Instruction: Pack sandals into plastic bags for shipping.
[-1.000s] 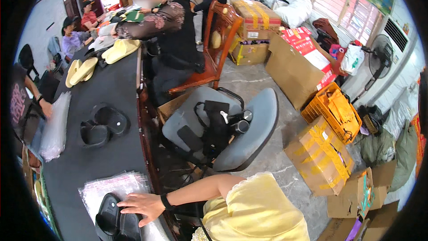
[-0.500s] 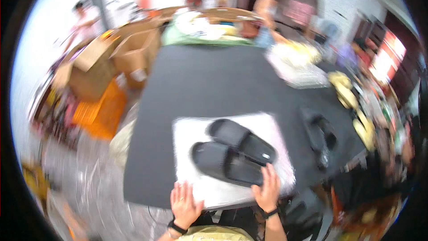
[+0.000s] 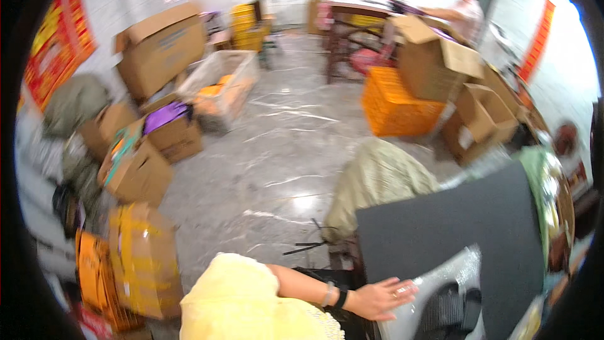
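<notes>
My left hand [image 3: 380, 299] lies with its fingers stretched out at the near edge of a white, shiny plastic packing sheet [image 3: 462, 266]. It holds nothing. On that sheet, just right of my fingers, a pair of black slide slippers [image 3: 439, 312] is partly cut off by the lower part of the picture. The sheet rests on a dark-topped table [image 3: 440, 223]. My left arm reaches in from a yellow sleeve [image 3: 233, 296]. My right hand is out of the picture.
A pale green sack [image 3: 384, 179] stands beside the table's left edge. Beyond it are an orange crate [image 3: 399, 106] and open cardboard boxes [image 3: 434, 66]. A taped carton [image 3: 143, 264] and more boxes line the left. A person [image 3: 464, 16] is at a far table.
The view has swung left, showing much more floor and boxes. The table and slippers have shifted to the lower right. My right hand, earlier touching a slipper, has left the picture.
</notes>
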`<action>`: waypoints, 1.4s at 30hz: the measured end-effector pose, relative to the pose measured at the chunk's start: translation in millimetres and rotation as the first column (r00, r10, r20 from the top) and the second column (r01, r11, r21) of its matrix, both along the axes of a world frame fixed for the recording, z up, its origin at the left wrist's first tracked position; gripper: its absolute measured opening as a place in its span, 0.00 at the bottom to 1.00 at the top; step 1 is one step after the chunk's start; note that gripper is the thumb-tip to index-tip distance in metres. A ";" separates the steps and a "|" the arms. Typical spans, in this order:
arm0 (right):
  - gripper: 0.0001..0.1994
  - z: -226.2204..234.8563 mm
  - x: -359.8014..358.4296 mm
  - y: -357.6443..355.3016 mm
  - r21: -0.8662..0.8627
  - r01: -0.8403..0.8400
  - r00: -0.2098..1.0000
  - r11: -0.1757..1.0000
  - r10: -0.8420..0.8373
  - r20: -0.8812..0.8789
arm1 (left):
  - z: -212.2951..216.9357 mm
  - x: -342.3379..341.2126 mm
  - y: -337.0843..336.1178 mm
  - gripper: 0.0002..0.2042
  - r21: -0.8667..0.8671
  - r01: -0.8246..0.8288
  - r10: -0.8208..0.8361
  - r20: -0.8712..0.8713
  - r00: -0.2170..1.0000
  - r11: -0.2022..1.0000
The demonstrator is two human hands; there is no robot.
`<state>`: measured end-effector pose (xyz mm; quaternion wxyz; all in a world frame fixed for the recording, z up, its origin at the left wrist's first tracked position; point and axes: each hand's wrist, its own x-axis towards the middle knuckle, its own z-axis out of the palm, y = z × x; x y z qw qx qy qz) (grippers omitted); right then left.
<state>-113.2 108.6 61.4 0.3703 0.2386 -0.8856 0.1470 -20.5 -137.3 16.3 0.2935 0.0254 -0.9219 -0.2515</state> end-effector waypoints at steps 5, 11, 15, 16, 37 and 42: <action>0.27 -2.6 1.9 -0.7 0.080 0.039 0.999 0.996 -0.037 -0.031 | -3.7 -3.0 -1.0 0.30 -0.020 -0.046 0.044 -0.077 0.996 0.999; 0.27 -2.4 -9.1 -28.8 0.104 -0.096 0.994 0.990 0.100 -0.037 | 6.0 -5.5 -5.1 0.29 -0.096 -0.088 0.076 -0.118 0.990 0.991; 0.27 -0.1 -9.6 -31.0 0.124 -0.109 0.992 0.986 0.116 -0.050 | 8.1 -5.1 -4.3 0.28 -0.093 -0.111 0.096 -0.154 0.983 0.989; 0.27 0.5 -10.5 -29.7 0.128 -0.106 0.992 0.986 0.114 -0.055 | 7.4 -5.7 -4.1 0.28 -0.111 -0.123 0.104 -0.167 0.980 0.986; 0.30 -6.9 -1.3 -2.5 -0.004 0.004 0.993 1.000 -0.003 0.119 | 0.8 -0.9 0.7 0.29 -0.040 -0.065 0.063 -0.055 0.996 0.997; 0.32 -3.4 2.6 -4.3 -0.041 -0.036 0.987 0.999 0.042 0.155 | -6.5 -3.2 1.8 0.33 0.023 -0.074 0.075 -0.073 0.995 0.997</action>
